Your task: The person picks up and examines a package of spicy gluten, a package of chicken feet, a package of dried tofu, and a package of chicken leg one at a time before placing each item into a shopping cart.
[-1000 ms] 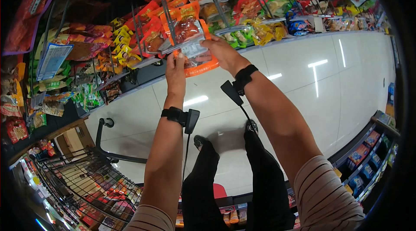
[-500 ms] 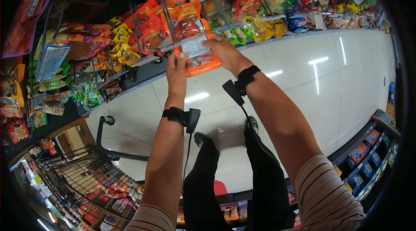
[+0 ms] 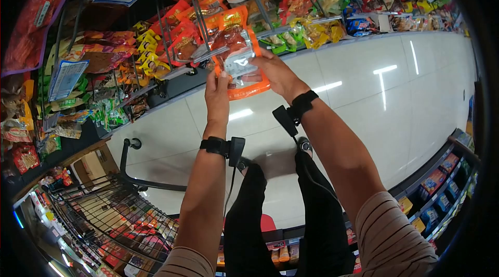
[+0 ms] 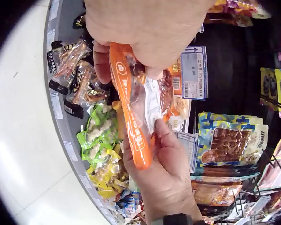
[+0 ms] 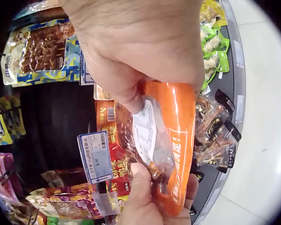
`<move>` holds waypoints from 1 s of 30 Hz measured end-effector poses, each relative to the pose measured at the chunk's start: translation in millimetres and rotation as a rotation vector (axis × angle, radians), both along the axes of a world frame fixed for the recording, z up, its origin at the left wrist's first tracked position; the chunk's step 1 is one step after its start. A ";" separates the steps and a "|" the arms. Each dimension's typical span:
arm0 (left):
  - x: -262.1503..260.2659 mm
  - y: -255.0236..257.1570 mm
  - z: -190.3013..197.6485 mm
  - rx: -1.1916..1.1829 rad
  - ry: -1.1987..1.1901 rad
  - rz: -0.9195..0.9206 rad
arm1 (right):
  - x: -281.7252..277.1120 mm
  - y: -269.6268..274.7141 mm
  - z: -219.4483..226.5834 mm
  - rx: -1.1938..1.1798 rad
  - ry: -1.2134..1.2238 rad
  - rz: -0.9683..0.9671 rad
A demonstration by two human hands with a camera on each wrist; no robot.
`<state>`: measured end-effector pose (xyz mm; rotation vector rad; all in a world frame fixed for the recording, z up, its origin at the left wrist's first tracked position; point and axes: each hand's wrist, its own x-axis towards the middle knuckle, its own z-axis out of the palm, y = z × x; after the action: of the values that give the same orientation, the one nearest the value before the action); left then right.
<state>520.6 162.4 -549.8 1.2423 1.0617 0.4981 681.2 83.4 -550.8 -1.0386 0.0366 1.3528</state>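
A clear food pouch with orange edges (image 3: 249, 88) is held between both hands at the front of the hanging display. Brown meat shows through its clear front, below which lies a white printed label (image 5: 144, 131). My left hand (image 3: 216, 95) grips the pouch's left edge, thumb on the label side and fingers behind. On the opposite edge, my right hand (image 3: 280, 75) pinches it, thumb over the label. In the left wrist view the pouch's orange bottom band (image 4: 127, 103) faces the camera. A clear tag holder (image 3: 210, 54) overlaps the pouch's upper left in the head view.
Metal hooks (image 3: 197, 14) carry rows of packaged snacks. Smaller yellow packets (image 3: 325, 32) lie along the lower shelf. Blue-and-white price cards (image 4: 193, 72) hang among them. A wire shopping cart (image 3: 104, 214) stands at lower left, and a low shelf (image 3: 442, 183) at right.
Both hands and the pouch have shifted slightly down and to the right in the head view, toward the body. More of the pouch's front faces up. Both hands keep their hold.
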 end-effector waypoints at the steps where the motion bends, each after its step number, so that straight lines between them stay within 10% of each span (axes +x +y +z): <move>1: -2.1 -2.6 1.9 0.003 0.016 0.000 | -3.5 -3.6 -0.6 0.010 -0.001 -0.006; 30: -97.4 -158.3 72.8 -0.268 0.068 -0.006 | -99.0 -169.6 48.9 -0.050 0.102 -0.004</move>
<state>423.2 4.1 -477.0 1.0310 1.1416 0.2990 582.2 -86.2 -501.9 -1.0099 0.1491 1.4063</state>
